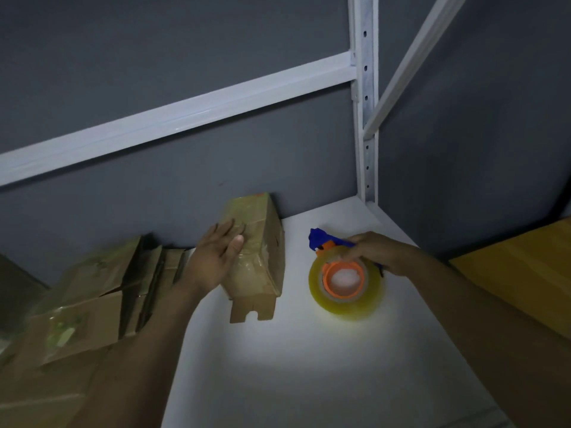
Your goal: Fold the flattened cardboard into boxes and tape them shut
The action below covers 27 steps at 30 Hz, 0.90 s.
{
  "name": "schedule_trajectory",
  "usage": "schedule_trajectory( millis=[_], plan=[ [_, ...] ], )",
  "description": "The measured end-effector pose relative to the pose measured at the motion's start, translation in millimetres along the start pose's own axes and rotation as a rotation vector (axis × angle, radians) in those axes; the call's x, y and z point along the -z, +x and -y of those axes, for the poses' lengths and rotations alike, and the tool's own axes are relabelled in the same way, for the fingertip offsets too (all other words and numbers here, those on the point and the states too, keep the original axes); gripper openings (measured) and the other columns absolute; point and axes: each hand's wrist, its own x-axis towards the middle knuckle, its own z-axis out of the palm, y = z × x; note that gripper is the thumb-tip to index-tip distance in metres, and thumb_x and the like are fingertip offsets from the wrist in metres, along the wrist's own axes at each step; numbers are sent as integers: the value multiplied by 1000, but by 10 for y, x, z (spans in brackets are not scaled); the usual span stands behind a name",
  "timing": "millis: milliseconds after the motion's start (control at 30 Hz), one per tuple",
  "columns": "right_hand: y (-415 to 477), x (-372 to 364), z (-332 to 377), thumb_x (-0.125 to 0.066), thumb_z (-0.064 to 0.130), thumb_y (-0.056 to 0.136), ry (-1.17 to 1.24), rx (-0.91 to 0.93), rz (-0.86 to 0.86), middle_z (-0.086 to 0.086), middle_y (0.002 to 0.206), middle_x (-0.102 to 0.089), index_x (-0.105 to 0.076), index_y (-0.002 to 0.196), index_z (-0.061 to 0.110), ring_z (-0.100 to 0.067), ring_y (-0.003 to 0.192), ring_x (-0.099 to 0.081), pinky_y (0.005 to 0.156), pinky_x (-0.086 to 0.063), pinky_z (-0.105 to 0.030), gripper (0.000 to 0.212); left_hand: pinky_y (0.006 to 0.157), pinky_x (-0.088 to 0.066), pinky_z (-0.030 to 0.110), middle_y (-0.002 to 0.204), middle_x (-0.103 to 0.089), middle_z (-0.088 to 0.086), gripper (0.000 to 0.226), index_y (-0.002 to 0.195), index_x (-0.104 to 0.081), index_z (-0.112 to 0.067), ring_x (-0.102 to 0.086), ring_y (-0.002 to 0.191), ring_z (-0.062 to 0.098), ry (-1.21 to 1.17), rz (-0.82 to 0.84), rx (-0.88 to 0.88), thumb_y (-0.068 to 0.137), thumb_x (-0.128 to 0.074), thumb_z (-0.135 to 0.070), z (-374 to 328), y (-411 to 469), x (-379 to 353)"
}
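A person works at a white tabletop [309, 366] against a grey wall. The left hand [216, 257], fingers straight, rests flat on a small brown cardboard box [259, 257] wrapped in clear tape, one flap still sticking out. The right hand [375, 253] has its grip clamped on a blue and orange tape dispenser [344, 281]. Taping looks nearly done; next, likely seal that flap. More brown cardboard boxes [92, 298] lie left.
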Motion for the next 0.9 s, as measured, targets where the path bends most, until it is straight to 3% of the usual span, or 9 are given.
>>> schedule_trajectory(
  millis=[133, 200, 300, 400, 467, 600, 733, 800, 900],
  plan=[
    [116, -161, -73, -74, 36, 79, -285, 71, -169, -5, 96, -72, -72, 98, 15, -23, 92, -67, 84, -53, -36, 28, 118, 0, 27, 158, -24, 0, 50, 146, -40, -24, -13, 148, 18, -51, -32, 29, 102, -30, -45, -13, 9, -129],
    [137, -383, 80, -61, 38, 90, -537, 252, -368, -6, 121, -64, -64, 121, 16, -24, 113, -58, 97, -43, -35, 38, 120, -1, 29, 158, -24, 1, 50, 145, -41, -25, -12, 148, 20, -29, -47, 68, 101, -28, -46, -48, 3, -179],
    [15, -872, 500, -39, 41, 101, -130, 330, -346, -2, 148, -41, -37, 146, 19, -21, 135, -39, 108, -31, -32, 51, 120, 1, 29, 159, -23, 3, 48, 146, -39, -24, -10, 148, 20, -10, -72, 94, 103, -29, -41, -137, -34, -213],
    [74, -1321, 728, -22, 60, 97, 305, 41, -75, -3, 143, -46, -40, 143, 23, -24, 128, -47, 106, -37, -38, 61, 119, 1, 29, 159, -21, 2, 48, 147, -37, -25, -7, 149, 19, -25, -57, 122, 103, -28, -43, -162, -65, -220],
    [129, -1495, 704, -17, 63, 96, 429, -86, -23, -8, 140, -49, -43, 140, 19, -27, 126, -48, 107, -38, -40, 68, 119, 1, 30, 159, -21, 0, 51, 147, -38, -27, -6, 149, 20, -20, -53, 152, 103, -25, -48, -99, -67, -239],
    [190, -1609, 618, -21, 45, 103, 317, -47, -33, -10, 145, -44, -33, 145, 14, -27, 131, -43, 106, -34, -35, 53, 121, -1, 32, 159, -23, -2, 54, 147, -39, -25, -8, 149, 21, -25, -57, 195, 102, -22, -49, 11, -76, -200],
    [265, -1487, 682, -16, 52, 101, 244, 145, -166, -4, 151, -35, -6, 152, 38, -27, 131, -44, 101, -43, -40, 54, 120, 6, 29, 160, -19, 3, 56, 150, -31, -18, -6, 149, 15, 39, -17, 122, 103, -16, -44, -76, -30, -214],
    [323, -1446, 679, -13, 57, 98, 246, 197, -126, 0, 150, -37, -12, 149, 46, -23, 129, -46, 102, -44, -45, 52, 120, 6, 29, 160, -18, 4, 60, 152, -27, -16, -5, 149, 14, 25, -10, 118, 102, -13, -47, -53, 1, -246],
    [358, -1393, 619, -24, 43, 104, 40, 267, -106, -1, 142, -47, -17, 150, 42, -16, 111, -55, 84, -51, -28, 47, 119, 0, 33, 161, -14, 0, 72, 153, -24, -18, -1, 149, 19, -106, 3, 172, 95, -14, -60, 7, -22, -215]
  ],
)
